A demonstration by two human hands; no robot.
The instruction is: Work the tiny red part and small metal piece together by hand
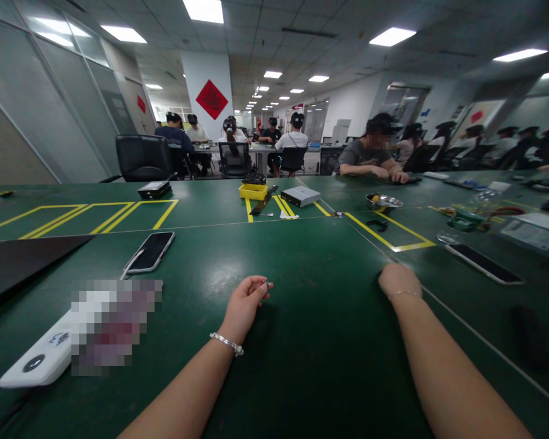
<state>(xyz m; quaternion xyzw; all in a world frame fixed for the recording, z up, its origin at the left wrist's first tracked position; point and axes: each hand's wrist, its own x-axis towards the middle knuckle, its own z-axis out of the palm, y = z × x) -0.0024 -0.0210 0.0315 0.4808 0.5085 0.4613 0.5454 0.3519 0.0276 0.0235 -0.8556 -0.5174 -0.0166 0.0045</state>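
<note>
My left hand (246, 300) is just above the green table, its thumb and fingers closed in a pinch. Between the fingertips is a small shiny metal piece (266, 284), too small to name. Farther right, my right hand (398, 281) is curled into a fist at the table surface beside a seam. Its fingers point away from me, so anything inside is hidden. Nearest to the left hand on its left lies a phone (152, 251) with a white cable. A second phone (484, 263) lies to the right of my right hand.
A white power bank-like device (41, 360) lies at left. Farther back are a yellow tray (253, 192), a grey metal box (301, 196), a metal bowl (388, 202) and a black drive-like box (154, 189). Electronics (535, 231) lie right. A person (370, 152) sits across the table.
</note>
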